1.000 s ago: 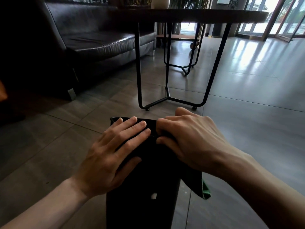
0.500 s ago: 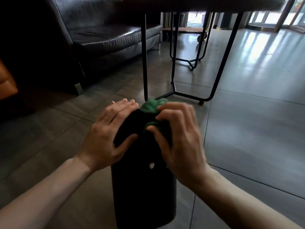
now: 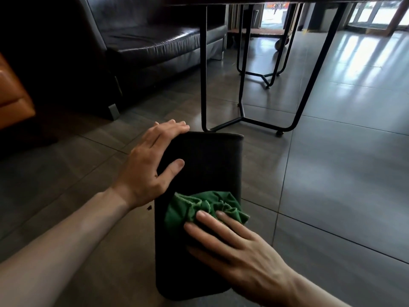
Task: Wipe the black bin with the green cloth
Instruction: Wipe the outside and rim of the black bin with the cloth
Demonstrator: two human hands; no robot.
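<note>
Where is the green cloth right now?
The green cloth sits low and centre in the head view, pressed against the black bin by the right hand, below the left hand resting on the bin's top corner.

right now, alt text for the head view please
A person's right hand presses a green cloth against the side of a black bin, while the left hand rests on its upper corner. Behind are a dark sofa and black table legs.

My left hand [image 3: 152, 167] lies flat on the black bin [image 3: 212, 165], along its far left edge; my right hand [image 3: 234, 251] presses the green cloth [image 3: 199, 207] onto its near half.
</note>
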